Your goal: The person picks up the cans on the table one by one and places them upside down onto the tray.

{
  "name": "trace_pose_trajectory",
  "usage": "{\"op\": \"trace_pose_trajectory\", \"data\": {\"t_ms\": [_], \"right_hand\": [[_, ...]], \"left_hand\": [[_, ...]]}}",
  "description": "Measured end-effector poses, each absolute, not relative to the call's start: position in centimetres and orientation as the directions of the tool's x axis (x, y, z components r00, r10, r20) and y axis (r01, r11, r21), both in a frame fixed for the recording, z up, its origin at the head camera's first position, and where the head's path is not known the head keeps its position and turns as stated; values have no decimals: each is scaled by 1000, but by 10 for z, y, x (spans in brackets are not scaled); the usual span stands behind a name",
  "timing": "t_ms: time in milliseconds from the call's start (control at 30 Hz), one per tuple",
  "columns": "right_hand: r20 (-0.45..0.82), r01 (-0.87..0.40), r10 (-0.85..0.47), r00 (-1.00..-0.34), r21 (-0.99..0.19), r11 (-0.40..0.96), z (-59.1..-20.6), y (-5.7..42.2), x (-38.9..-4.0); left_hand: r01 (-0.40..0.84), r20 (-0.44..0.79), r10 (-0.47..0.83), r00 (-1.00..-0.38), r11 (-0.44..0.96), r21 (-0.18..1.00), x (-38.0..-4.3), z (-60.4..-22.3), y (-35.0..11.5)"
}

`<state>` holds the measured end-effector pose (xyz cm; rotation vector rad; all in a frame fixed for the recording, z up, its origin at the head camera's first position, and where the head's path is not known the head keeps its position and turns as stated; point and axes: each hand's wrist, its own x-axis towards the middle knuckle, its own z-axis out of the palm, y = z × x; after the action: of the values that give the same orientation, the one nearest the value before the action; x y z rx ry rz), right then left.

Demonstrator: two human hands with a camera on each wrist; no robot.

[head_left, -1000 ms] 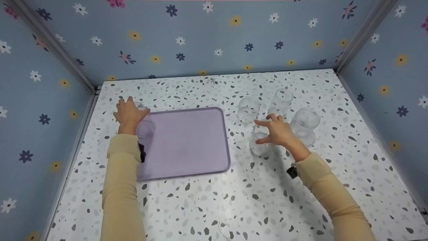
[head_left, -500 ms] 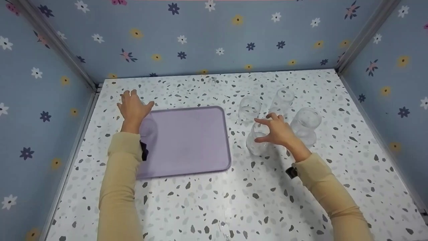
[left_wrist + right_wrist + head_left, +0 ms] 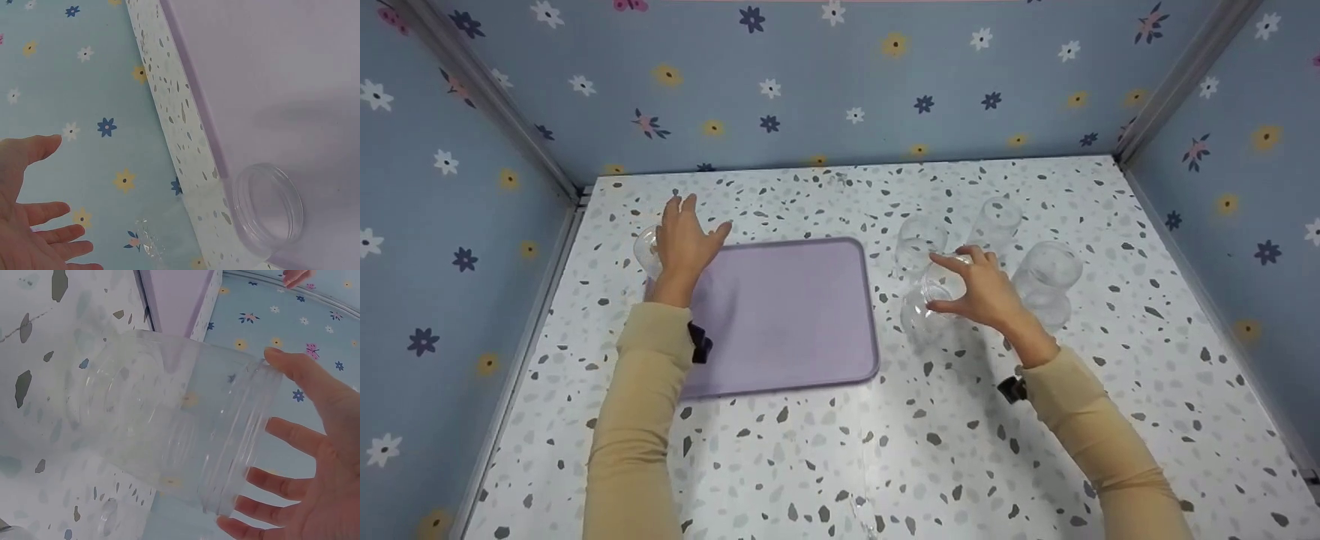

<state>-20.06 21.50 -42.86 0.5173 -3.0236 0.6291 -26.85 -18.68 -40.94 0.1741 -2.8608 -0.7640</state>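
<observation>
My left hand [image 3: 686,244], fingers spread, is over the far left part of the lilac tray [image 3: 787,315] and holds nothing. Just left of it, a clear jar [image 3: 647,251] stands at the tray's far left corner, partly hidden by that hand. The left wrist view shows the same jar [image 3: 267,208] upright, apart from the fingers. My right hand [image 3: 979,289] grips another clear jar [image 3: 922,311] near its rim, right of the tray. In the right wrist view this jar [image 3: 169,422] has the thumb and fingertips across its ridged neck.
More clear jars stand about the right hand: one behind [image 3: 921,244], one farther back [image 3: 996,221], and one at the right [image 3: 1046,277]. Speckled white table [image 3: 825,450] surrounds the tray. Flowered blue panels [image 3: 810,75] close off the back and sides.
My left hand has moved off the left jar, away and to the right, leaving it standing there. My right hand has shifted slightly farther away, and the base of its jar has swung left.
</observation>
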Motion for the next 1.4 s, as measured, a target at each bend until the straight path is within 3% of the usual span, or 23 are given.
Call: {"op": "trace_pose_trajectory", "data": {"t_ms": [533, 900, 1400], "right_hand": [[332, -398, -241, -912, -572, 718, -442, 207, -199], [433, -423, -132, -892, -696, 580, -453, 199, -200], [426, -393, -29, -904, -803, 448, -459, 185, -200]], "left_hand": [[52, 221, -112, -969, 780, 624, -256, -431, -164], [127, 281, -91, -955, 731, 671, -249, -445, -142], [154, 244, -79, -967, 584, 797, -238, -452, -104]]}}
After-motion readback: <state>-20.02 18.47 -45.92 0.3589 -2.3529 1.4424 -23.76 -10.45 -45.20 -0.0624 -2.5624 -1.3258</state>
